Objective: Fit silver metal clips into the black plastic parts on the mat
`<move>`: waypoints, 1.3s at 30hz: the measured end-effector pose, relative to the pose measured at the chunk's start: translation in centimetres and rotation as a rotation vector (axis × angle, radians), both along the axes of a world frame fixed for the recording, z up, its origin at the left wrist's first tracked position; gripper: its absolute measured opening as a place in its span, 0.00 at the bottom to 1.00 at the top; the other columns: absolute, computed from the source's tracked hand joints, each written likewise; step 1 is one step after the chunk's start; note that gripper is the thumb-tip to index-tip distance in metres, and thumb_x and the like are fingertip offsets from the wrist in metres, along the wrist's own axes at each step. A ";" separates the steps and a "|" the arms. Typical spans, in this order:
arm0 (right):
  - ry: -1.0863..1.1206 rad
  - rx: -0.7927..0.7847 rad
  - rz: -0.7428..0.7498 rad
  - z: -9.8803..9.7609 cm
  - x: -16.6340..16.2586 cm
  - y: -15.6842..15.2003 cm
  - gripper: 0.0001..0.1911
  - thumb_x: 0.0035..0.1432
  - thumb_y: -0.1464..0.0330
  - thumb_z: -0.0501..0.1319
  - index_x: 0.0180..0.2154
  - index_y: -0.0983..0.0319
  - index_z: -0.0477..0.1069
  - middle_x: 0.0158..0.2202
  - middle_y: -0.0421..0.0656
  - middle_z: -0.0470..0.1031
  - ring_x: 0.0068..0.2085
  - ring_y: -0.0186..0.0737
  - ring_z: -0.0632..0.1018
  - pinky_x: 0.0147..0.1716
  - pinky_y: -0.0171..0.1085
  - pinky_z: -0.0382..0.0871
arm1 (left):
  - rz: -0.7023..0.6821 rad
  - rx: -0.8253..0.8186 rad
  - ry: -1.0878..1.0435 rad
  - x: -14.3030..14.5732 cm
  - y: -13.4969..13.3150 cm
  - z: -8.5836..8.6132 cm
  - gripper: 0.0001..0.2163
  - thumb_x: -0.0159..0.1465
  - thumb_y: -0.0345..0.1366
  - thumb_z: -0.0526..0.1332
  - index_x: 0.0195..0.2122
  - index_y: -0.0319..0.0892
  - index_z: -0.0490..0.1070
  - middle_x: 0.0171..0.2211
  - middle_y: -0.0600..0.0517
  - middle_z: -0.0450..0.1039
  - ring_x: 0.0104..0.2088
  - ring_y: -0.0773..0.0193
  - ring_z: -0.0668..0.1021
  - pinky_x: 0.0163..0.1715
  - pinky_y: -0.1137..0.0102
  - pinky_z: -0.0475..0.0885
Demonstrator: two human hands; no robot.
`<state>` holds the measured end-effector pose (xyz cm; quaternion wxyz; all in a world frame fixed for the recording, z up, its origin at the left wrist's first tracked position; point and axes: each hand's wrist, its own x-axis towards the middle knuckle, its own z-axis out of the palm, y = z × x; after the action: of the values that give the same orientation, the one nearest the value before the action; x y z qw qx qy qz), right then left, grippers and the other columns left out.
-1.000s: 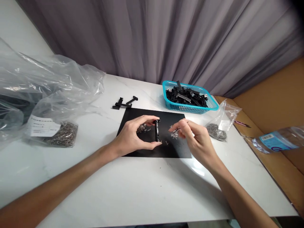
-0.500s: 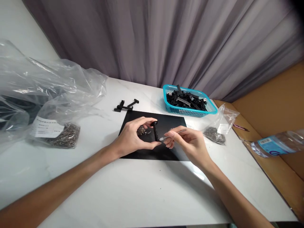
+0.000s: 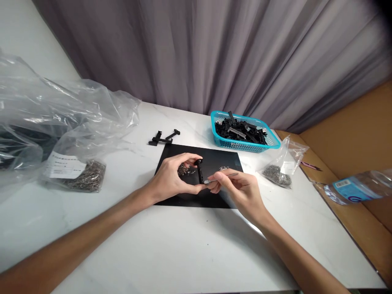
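My left hand (image 3: 172, 178) pinches a small black plastic part (image 3: 200, 171) upright between thumb and forefinger, over a black mat (image 3: 226, 156). My right hand (image 3: 239, 190) is closed round thin metal tweezers (image 3: 221, 177). Their tip touches the lower end of the black part. Small heaps of tiny metal springs (image 3: 183, 169) lie on the mat, one behind my left fingers and another (image 3: 223, 168) just beyond the tweezers.
A teal basket (image 3: 245, 143) of black parts stands at the back. Two loose black parts (image 3: 163, 138) lie behind the mat. Small bag of metal bits (image 3: 280, 167) right, large plastic bags (image 3: 61, 126) left, a water bottle (image 3: 357, 189) on the cardboard at right.
My right hand has moved left from the spring heap with the tweezers, bringing their tip to the black part. The left hand has kept its hold with little movement.
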<state>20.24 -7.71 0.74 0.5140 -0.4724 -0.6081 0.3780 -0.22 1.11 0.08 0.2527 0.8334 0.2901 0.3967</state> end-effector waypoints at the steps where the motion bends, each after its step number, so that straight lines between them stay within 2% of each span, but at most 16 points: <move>1: -0.042 0.055 -0.047 0.0 0.0 0.0 0.16 0.71 0.57 0.60 0.36 0.60 0.78 0.33 0.43 0.80 0.34 0.40 0.80 0.39 0.41 0.77 | -0.012 -0.017 0.010 0.0 0.1 0.0 0.27 0.49 0.38 0.77 0.50 0.43 0.75 0.41 0.51 0.81 0.40 0.59 0.82 0.44 0.64 0.81; 4: -0.113 0.165 -0.220 -0.1 -0.1 0.2 0.21 0.76 0.57 0.50 0.33 0.59 0.70 0.34 0.43 0.75 0.36 0.38 0.76 0.41 0.39 0.71 | -0.017 -0.042 0.030 -0.1 0.4 -0.2 0.28 0.51 0.41 0.78 0.51 0.44 0.73 0.44 0.50 0.80 0.43 0.57 0.82 0.47 0.62 0.81; 6: -0.163 0.131 -0.269 -0.5 -0.5 0.3 0.21 0.77 0.56 0.47 0.34 0.58 0.68 0.34 0.42 0.74 0.35 0.39 0.74 0.38 0.38 0.70 | 0.002 -0.052 0.038 -0.1 0.4 -0.6 0.28 0.53 0.43 0.77 0.53 0.45 0.71 0.45 0.50 0.79 0.44 0.57 0.82 0.48 0.61 0.81; 10: -0.393 0.043 -0.217 -1.5 -1.7 0.4 0.14 0.70 0.54 0.59 0.45 0.58 0.72 0.37 0.43 0.79 0.38 0.43 0.78 0.37 0.40 0.70 | 0.030 -0.056 0.057 0.3 -0.2 -0.8 0.26 0.57 0.41 0.75 0.55 0.47 0.69 0.50 0.48 0.77 0.48 0.55 0.82 0.51 0.60 0.80; 12: -0.440 0.038 -0.232 -2.0 -2.0 0.6 0.14 0.68 0.55 0.61 0.44 0.58 0.75 0.36 0.44 0.80 0.38 0.46 0.79 0.37 0.40 0.70 | 0.012 -0.030 0.091 0.4 -0.5 -0.6 0.26 0.58 0.41 0.75 0.56 0.48 0.69 0.51 0.48 0.77 0.50 0.53 0.81 0.52 0.59 0.80; 14: -0.437 0.057 -0.277 -2.2 -1.5 1.1 0.14 0.68 0.55 0.60 0.41 0.58 0.76 0.36 0.45 0.82 0.38 0.47 0.80 0.36 0.41 0.71 | -0.002 0.007 0.140 0.2 0.0 -0.5 0.32 0.57 0.47 0.75 0.60 0.49 0.67 0.53 0.47 0.76 0.52 0.51 0.81 0.53 0.57 0.79; 16: -0.460 0.118 -0.359 -1.9 0.0 1.9 0.15 0.69 0.56 0.59 0.40 0.59 0.78 0.37 0.46 0.83 0.38 0.48 0.80 0.37 0.42 0.71 | 0.054 0.073 0.189 -0.8 1.4 -0.4 0.35 0.58 0.53 0.73 0.63 0.48 0.65 0.55 0.45 0.76 0.55 0.48 0.79 0.56 0.53 0.77; 17: -0.496 0.162 -0.421 -1.5 0.9 2.5 0.16 0.70 0.56 0.58 0.40 0.59 0.79 0.38 0.47 0.83 0.38 0.48 0.79 0.38 0.43 0.70 | 0.128 0.126 0.215 -1.5 2.5 -0.5 0.31 0.63 0.53 0.69 0.63 0.47 0.65 0.56 0.43 0.76 0.56 0.47 0.78 0.58 0.51 0.75; 20: -0.707 0.373 -0.691 0.2 4.6 4.7 0.18 0.70 0.55 0.58 0.42 0.60 0.80 0.40 0.48 0.83 0.39 0.50 0.76 0.40 0.45 0.67 | 0.302 0.304 0.357 -4.2 6.0 -0.7 0.20 0.72 0.45 0.60 0.61 0.43 0.69 0.59 0.40 0.75 0.60 0.44 0.74 0.62 0.47 0.68; 22: -0.861 0.423 -0.827 1.4 7.1 6.5 0.18 0.71 0.57 0.56 0.44 0.59 0.81 0.42 0.49 0.83 0.42 0.51 0.75 0.41 0.45 0.65 | 0.347 0.308 0.382 -5.7 7.8 -1.0 0.19 0.73 0.42 0.58 0.62 0.41 0.69 0.64 0.36 0.70 0.64 0.40 0.70 0.62 0.42 0.64; 24: -0.947 0.397 -0.924 2.2 9.4 8.3 0.19 0.71 0.59 0.55 0.45 0.60 0.82 0.44 0.51 0.81 0.45 0.52 0.74 0.39 0.44 0.64 | 0.343 0.292 0.425 -6.6 8.7 -1.3 0.21 0.73 0.43 0.57 0.65 0.45 0.68 0.67 0.38 0.67 0.67 0.39 0.68 0.62 0.41 0.64; 27: -1.023 0.265 -1.007 2.2 12.0 10.8 0.18 0.69 0.61 0.56 0.44 0.63 0.83 0.45 0.53 0.81 0.45 0.54 0.74 0.37 0.44 0.62 | 0.302 0.259 0.500 -6.9 8.9 -1.8 0.20 0.75 0.42 0.54 0.66 0.50 0.67 0.68 0.44 0.68 0.66 0.45 0.70 0.62 0.47 0.66; 31: -1.065 0.146 -0.980 1.3 13.7 12.3 0.17 0.67 0.62 0.58 0.43 0.65 0.83 0.44 0.56 0.79 0.45 0.55 0.75 0.38 0.45 0.64 | 0.292 0.250 0.532 -6.5 8.7 -2.3 0.17 0.74 0.42 0.54 0.60 0.46 0.73 0.65 0.44 0.72 0.63 0.46 0.75 0.61 0.50 0.69; 35: -0.956 0.285 -0.963 0.8 11.4 10.9 0.18 0.69 0.62 0.57 0.51 0.64 0.79 0.51 0.57 0.75 0.48 0.55 0.76 0.43 0.48 0.70 | 0.300 0.245 0.558 -6.2 8.5 -2.2 0.15 0.73 0.40 0.54 0.54 0.44 0.77 0.64 0.45 0.73 0.63 0.43 0.74 0.60 0.48 0.69; 36: -0.897 0.378 -0.857 0.6 10.1 10.1 0.16 0.70 0.63 0.57 0.49 0.63 0.79 0.49 0.55 0.75 0.48 0.53 0.76 0.45 0.48 0.71 | 0.300 0.244 0.565 -6.1 8.3 -2.2 0.15 0.73 0.40 0.54 0.53 0.44 0.77 0.64 0.45 0.74 0.63 0.43 0.74 0.60 0.49 0.69; 39: -0.841 0.483 -0.283 -0.4 5.0 7.0 0.13 0.73 0.65 0.55 0.46 0.59 0.79 0.47 0.50 0.77 0.49 0.49 0.77 0.51 0.48 0.72 | 0.305 0.246 0.580 -5.8 7.8 -2.0 0.14 0.73 0.38 0.54 0.52 0.45 0.78 0.63 0.45 0.74 0.63 0.46 0.74 0.61 0.51 0.68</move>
<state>25.29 -0.71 0.34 0.3655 -0.5292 -0.7626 -0.0698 -6.04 8.93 -1.94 -0.0046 0.8826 0.4213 0.2085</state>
